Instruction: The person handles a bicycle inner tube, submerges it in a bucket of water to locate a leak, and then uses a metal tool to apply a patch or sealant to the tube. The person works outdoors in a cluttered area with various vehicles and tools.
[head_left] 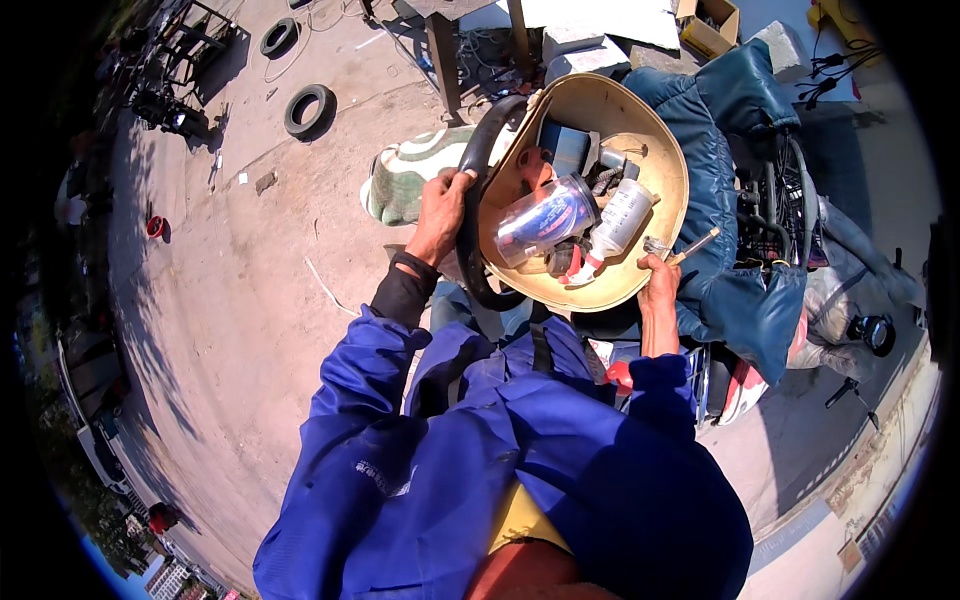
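My left hand (442, 215) is closed on a curved black padded piece (478, 170) along the left side of a beige oval storage bin (648, 150). Inside lie a clear cylinder with blue contents (535, 225), a white spray can (623, 210) with a red-and-white top, an orange part (535, 168), a blue box (563, 148) and smaller dark items. My right hand (658, 282) is at the bin's right front rim, fingers closed on a thin metal tool (697, 243) that points up and to the right. A padded dark teal cover (750, 330) hangs beside the bin.
Loose tires (308, 112) and a black machine (180, 115) stand on the concrete ground at upper left. A table post (440, 65), white blocks (585, 60) and a cardboard box (720, 20) are behind the bin. A camouflage-patterned cloth (395, 175) lies beyond my left hand.
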